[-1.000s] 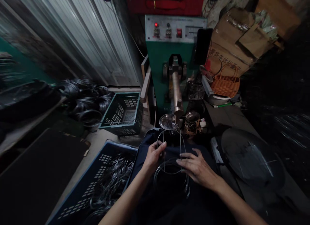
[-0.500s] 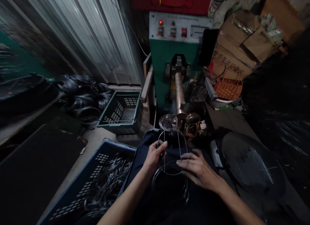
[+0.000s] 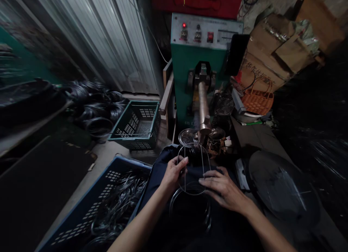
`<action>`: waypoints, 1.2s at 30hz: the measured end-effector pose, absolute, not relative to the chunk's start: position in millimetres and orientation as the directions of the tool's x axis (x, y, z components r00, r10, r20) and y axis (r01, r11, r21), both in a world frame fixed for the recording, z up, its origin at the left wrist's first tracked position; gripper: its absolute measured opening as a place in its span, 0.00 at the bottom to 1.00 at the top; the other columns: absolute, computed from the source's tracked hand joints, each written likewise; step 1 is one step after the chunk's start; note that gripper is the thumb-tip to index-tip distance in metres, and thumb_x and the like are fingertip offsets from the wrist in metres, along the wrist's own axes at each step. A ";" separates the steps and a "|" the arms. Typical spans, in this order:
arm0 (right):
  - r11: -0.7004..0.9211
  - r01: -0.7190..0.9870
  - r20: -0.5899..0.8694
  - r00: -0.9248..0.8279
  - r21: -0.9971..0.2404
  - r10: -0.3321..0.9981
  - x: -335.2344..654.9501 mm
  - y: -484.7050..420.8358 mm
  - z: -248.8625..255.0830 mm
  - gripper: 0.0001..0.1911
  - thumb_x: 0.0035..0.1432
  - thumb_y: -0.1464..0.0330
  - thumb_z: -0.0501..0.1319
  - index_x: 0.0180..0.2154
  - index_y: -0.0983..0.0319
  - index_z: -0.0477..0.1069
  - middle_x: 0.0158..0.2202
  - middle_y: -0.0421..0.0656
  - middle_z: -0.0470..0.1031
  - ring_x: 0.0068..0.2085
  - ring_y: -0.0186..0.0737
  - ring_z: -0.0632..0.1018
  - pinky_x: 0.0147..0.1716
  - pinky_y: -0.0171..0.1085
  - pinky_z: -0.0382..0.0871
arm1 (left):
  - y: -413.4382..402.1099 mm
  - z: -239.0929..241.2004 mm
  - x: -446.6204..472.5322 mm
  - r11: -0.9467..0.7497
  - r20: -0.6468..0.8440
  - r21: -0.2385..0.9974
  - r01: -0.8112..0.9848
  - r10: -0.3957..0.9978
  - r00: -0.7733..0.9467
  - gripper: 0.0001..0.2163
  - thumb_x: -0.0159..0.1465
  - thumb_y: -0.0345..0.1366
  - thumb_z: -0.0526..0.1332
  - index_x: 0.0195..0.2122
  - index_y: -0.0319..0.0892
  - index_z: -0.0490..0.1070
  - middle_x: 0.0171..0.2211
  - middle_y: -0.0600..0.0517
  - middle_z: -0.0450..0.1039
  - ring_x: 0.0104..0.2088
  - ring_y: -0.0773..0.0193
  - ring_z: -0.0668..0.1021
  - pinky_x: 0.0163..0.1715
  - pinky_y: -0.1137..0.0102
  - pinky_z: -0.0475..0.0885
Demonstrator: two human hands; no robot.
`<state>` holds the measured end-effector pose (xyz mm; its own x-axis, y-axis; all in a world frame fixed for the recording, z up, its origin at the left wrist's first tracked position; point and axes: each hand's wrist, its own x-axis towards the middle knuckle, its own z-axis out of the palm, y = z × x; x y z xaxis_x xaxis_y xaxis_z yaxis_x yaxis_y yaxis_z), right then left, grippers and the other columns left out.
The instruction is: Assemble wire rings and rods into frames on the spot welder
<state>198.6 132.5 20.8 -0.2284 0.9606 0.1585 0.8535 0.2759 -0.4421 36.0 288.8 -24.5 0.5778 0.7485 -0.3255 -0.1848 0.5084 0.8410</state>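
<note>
Between my hands is a round wire frame point(image 3: 202, 160), a thin metal ring crossed by two straight wires. My left hand point(image 3: 174, 171) pinches its left side between thumb and fingers. On the right edge, my right hand point(image 3: 221, 187) grips the ring and the cross wire's end with its fingertips; the exact contact is partly hidden. The far edge of the frame is close below the metal arm point(image 3: 203, 103) of a green machine point(image 3: 186, 85); whether they touch I cannot tell. Several loose wire rings point(image 3: 172, 205) lie on the dark cloth over my lap.
A blue crate point(image 3: 81, 217) full of wire pieces point(image 3: 119, 201) stands at my left, with a green crate point(image 3: 133, 140) beyond it. Coiled wire point(image 3: 95, 110) lies farther left. To the right are a dark round object point(image 3: 282, 187), a wicker basket point(image 3: 257, 100) and a cardboard box point(image 3: 269, 60).
The view has shifted slightly, so the machine appears a little farther right. The frame's far edge tilts slightly differently under the arm. Both hands keep their hold.
</note>
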 end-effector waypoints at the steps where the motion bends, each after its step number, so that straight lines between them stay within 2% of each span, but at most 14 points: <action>1: 0.277 0.854 0.158 -0.230 -0.441 0.960 199.0 133.1 21.7 0.18 0.65 0.65 0.58 0.56 0.53 0.66 0.50 0.43 0.77 0.55 0.43 0.72 0.57 0.53 0.52 | 288.9 -23.4 36.4 0.509 -0.327 0.840 -0.186 0.750 0.575 0.19 0.52 0.47 0.70 0.24 0.41 0.63 0.14 0.58 0.62 0.13 0.76 0.60 0.12 0.80 0.54; 11: 0.286 0.848 0.148 -0.245 -0.447 0.958 205.8 141.5 24.6 0.18 0.65 0.66 0.57 0.56 0.54 0.66 0.48 0.45 0.77 0.55 0.44 0.72 0.57 0.53 0.55 | 294.6 -24.1 41.7 0.526 -0.330 0.824 -0.212 0.748 0.576 0.17 0.53 0.46 0.70 0.26 0.41 0.63 0.15 0.58 0.64 0.14 0.75 0.63 0.13 0.80 0.56; 19: 0.291 0.849 0.145 -0.253 -0.441 0.957 212.6 147.3 19.5 0.17 0.64 0.65 0.59 0.54 0.53 0.69 0.45 0.45 0.78 0.55 0.47 0.70 0.58 0.57 0.51 | 302.1 -25.1 47.0 0.514 -0.319 0.828 -0.226 0.761 0.565 0.17 0.50 0.44 0.71 0.26 0.40 0.64 0.15 0.59 0.64 0.13 0.75 0.63 0.13 0.80 0.56; 21: 0.261 0.834 0.194 -0.189 -0.486 0.963 226.7 160.8 15.6 0.19 0.61 0.63 0.62 0.55 0.51 0.69 0.48 0.45 0.76 0.56 0.49 0.69 0.56 0.55 0.55 | 315.6 -23.9 55.3 0.491 -0.300 0.837 -0.242 0.781 0.547 0.18 0.48 0.43 0.72 0.26 0.40 0.65 0.17 0.59 0.65 0.13 0.75 0.65 0.12 0.80 0.56; 24: 0.153 0.723 0.287 0.066 -0.674 0.956 257.9 198.6 10.9 0.21 0.58 0.59 0.64 0.53 0.54 0.71 0.50 0.46 0.73 0.53 0.48 0.71 0.52 0.49 0.63 | 343.3 -20.9 73.1 0.456 -0.269 0.850 -0.263 0.805 0.528 0.19 0.46 0.43 0.73 0.25 0.40 0.64 0.17 0.59 0.65 0.14 0.74 0.66 0.12 0.80 0.56; 26: 0.083 0.581 0.277 0.253 -0.809 0.927 276.5 230.7 9.6 0.20 0.57 0.57 0.63 0.49 0.58 0.73 0.46 0.46 0.75 0.47 0.45 0.74 0.46 0.44 0.67 | 361.5 -18.9 85.1 0.437 -0.250 0.857 -0.273 0.816 0.521 0.19 0.45 0.43 0.73 0.25 0.41 0.63 0.16 0.60 0.64 0.14 0.74 0.66 0.12 0.80 0.57; 28: 0.015 0.480 0.188 0.313 -0.877 0.931 286.6 261.1 10.4 0.19 0.57 0.57 0.61 0.45 0.62 0.73 0.39 0.44 0.76 0.40 0.41 0.75 0.40 0.39 0.68 | 376.4 -17.5 94.4 0.420 -0.229 0.861 -0.287 0.824 0.519 0.20 0.44 0.43 0.74 0.24 0.41 0.62 0.16 0.60 0.63 0.14 0.75 0.66 0.12 0.80 0.56; 32: -0.023 0.473 0.108 0.247 -0.881 0.963 283.1 298.0 17.4 0.14 0.53 0.60 0.62 0.33 0.65 0.74 0.26 0.39 0.73 0.28 0.35 0.72 0.30 0.33 0.65 | 394.6 -17.9 103.1 0.400 -0.197 0.864 -0.306 0.828 0.525 0.20 0.44 0.44 0.74 0.24 0.41 0.62 0.16 0.59 0.65 0.14 0.74 0.66 0.11 0.80 0.56; 36: -0.028 0.512 0.107 0.231 -0.859 0.967 276.5 308.0 23.8 0.11 0.47 0.63 0.64 0.23 0.65 0.71 0.22 0.37 0.69 0.26 0.34 0.69 0.27 0.32 0.61 | 403.6 -19.4 104.8 0.394 -0.187 0.866 -0.307 0.826 0.532 0.20 0.44 0.43 0.73 0.23 0.41 0.62 0.16 0.59 0.65 0.14 0.74 0.66 0.11 0.79 0.55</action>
<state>276.5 308.0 23.8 0.2312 0.9670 0.1067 0.5115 -0.0276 -0.8588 104.8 403.6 -19.4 0.5323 0.8256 -0.1872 -0.3073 0.3945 0.8660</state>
